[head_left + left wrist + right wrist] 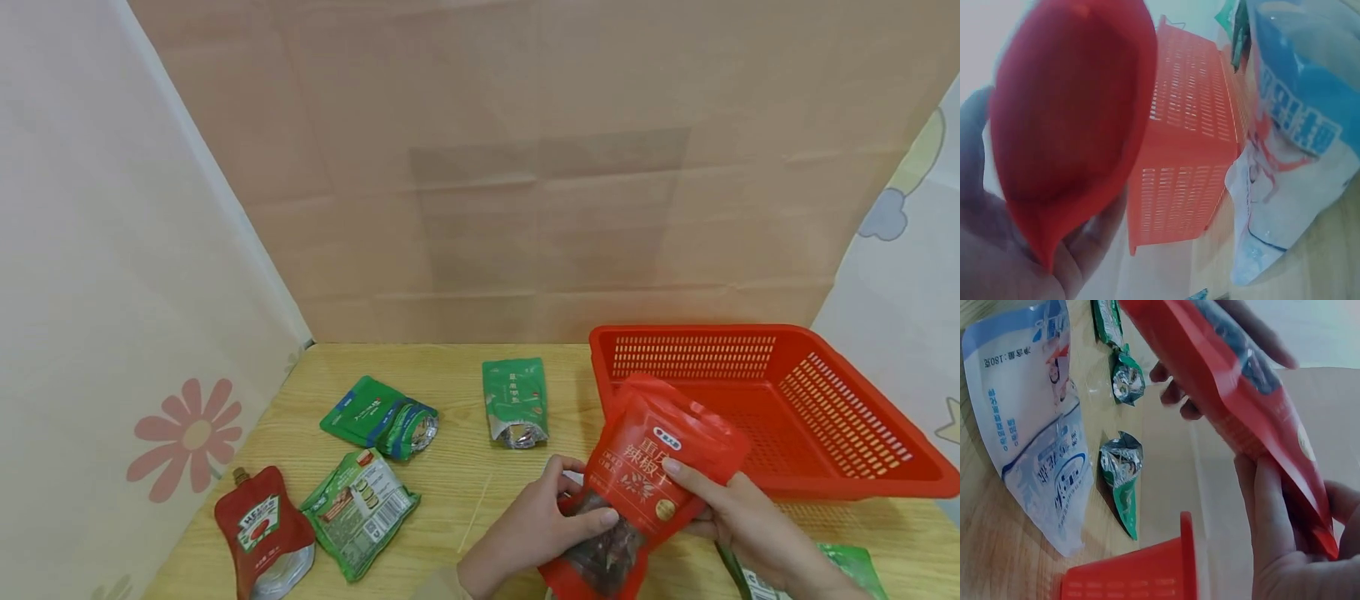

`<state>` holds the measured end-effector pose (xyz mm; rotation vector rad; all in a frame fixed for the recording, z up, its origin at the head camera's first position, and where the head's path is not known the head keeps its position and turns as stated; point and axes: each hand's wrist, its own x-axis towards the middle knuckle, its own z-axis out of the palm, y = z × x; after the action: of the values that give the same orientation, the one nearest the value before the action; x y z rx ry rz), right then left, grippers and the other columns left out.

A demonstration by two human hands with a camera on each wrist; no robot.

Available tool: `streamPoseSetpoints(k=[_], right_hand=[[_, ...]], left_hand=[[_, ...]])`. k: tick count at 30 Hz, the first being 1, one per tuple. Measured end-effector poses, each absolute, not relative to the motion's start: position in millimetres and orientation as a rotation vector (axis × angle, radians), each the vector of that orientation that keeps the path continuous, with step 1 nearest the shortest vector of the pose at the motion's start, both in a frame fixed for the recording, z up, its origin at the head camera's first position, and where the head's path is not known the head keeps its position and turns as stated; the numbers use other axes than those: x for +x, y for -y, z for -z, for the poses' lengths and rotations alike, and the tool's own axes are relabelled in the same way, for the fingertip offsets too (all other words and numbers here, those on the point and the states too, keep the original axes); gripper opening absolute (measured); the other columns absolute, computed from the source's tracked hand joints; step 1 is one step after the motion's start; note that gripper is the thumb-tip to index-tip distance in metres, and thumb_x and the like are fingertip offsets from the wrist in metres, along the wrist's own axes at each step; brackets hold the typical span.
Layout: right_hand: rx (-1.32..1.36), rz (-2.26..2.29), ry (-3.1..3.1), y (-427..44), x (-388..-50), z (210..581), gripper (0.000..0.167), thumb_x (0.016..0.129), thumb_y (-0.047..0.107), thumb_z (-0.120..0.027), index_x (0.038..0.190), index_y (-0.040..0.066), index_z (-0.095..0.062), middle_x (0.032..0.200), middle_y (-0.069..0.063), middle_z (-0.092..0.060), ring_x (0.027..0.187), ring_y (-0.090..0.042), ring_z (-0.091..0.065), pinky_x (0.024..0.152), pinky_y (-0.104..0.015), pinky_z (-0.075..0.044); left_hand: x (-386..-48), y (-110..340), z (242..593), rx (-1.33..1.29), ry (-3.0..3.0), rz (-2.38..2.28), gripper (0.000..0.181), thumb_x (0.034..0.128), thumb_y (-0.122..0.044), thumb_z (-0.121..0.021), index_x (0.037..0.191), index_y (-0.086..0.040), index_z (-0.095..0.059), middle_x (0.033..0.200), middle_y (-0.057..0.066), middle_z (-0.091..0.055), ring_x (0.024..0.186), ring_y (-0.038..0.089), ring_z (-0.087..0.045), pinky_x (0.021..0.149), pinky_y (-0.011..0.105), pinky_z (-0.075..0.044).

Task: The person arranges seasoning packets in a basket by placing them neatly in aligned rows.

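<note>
A red pouch of dried chilies, tilted, is held up in front of the basket's near left corner. Dark contents show through its clear lower window. My left hand holds the lower left side, thumb on the front. At the right side, my right hand grips the pouch with the thumb across its front. The left wrist view looks at the pouch's red bottom. A blue-and-white bag lies on the table below the hands, mostly hidden by them in the head view.
A red perforated basket stands at the right. Green pouches lie at the back, a green packet and a ketchup pouch at the left. Another green packet lies partly under my right forearm. Behind the table hangs a brown backdrop.
</note>
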<state>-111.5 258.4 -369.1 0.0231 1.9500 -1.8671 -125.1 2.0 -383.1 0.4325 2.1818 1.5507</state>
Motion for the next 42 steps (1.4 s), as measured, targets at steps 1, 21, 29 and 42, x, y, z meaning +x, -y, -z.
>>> streamPoseSetpoints(k=[1, 21, 29, 42], right_hand=[[0.045, 1.881, -1.960, -259.2, -111.1, 367.7, 0.043, 0.103, 0.033, -0.040, 0.135, 0.006, -0.032, 0.104, 0.012, -0.066, 0.095, -0.015, -0.070, 0.084, -0.040, -0.057], [0.130, 2.158, -2.203, -259.0, -105.0, 360.9, 0.023, 0.103, 0.026, -0.040, 0.124, 0.033, -0.033, 0.106, 0.024, -0.059, 0.089, -0.001, -0.067, 0.070, -0.027, -0.059], [0.182, 2.138, -2.176, -257.1, -104.8, 361.1, 0.023, 0.103, 0.029, -0.041, 0.122, 0.036, -0.032, 0.104, 0.025, -0.058, 0.088, -0.002, -0.067, 0.072, -0.031, -0.059], [0.215, 1.863, -2.317, -254.4, -106.7, 352.0, 0.066, 0.102, 0.040, -0.038, 0.149, 0.003, -0.009, 0.106, 0.022, -0.056, 0.091, -0.005, -0.068, 0.077, -0.036, -0.058]], left_hand=[[-126.0, -0.9, 383.5, 0.420, -2.190, -1.596, 0.051, 0.0847, -0.049, -0.066, 0.121, -0.019, -0.047, 0.104, -0.004, -0.061, 0.092, 0.007, -0.059, 0.077, 0.028, -0.053], [-113.1, -12.5, 385.9, 0.713, -3.054, -0.996, 0.087, 0.0727, -0.064, -0.071, 0.139, -0.015, -0.042, 0.137, 0.001, -0.047, 0.121, 0.020, -0.049, 0.087, 0.036, -0.055], [-109.6, -17.7, 389.1, 0.690, -3.089, -0.858, 0.089, 0.0739, -0.063, -0.070, 0.142, -0.016, -0.038, 0.138, -0.001, -0.042, 0.121, 0.018, -0.046, 0.083, 0.032, -0.056], [-106.3, -20.8, 392.6, 0.619, -2.990, -0.972, 0.083, 0.0763, -0.056, -0.072, 0.141, -0.017, -0.038, 0.134, 0.000, -0.047, 0.116, 0.016, -0.048, 0.084, 0.028, -0.055]])
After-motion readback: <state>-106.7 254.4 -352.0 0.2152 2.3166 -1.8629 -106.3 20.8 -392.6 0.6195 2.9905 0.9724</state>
